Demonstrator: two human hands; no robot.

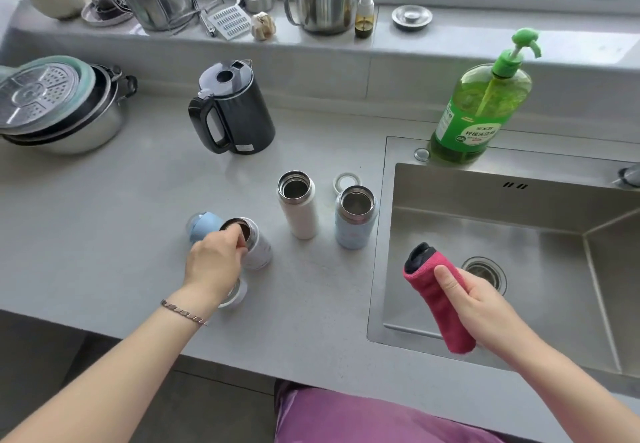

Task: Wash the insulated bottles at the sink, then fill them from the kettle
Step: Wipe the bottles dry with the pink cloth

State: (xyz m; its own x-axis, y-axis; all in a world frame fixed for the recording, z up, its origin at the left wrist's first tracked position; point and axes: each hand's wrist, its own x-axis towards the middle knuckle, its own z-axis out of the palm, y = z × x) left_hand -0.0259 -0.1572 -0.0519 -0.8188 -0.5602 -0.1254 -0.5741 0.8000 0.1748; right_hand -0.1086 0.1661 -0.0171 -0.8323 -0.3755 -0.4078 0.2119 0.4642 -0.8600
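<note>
L hand [214, 262]: I pinch rim of short bottle [260, 252], 7 o'clock.
R hand [479, 304]: I grip pink cloth [428, 290] over sink [519, 207], 4 o'clock.

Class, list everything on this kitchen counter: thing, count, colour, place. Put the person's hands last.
tall white bottle: one, white, mid-counter.
blue bottle: one, pale blue, beside sink.
short white bottle: one, white, under left hand.
blue lid: one, blue, left of short white bottle.
kettle: one, black, behind the bottles.
sink: one, steel, right.
soap bottle: one, green, sink's back edge.
pots: stacked, steel, far left.
cloth: one, red, in right hand.
left hand: pinches short white bottle's rim.
right hand: grips cloth.
</note>
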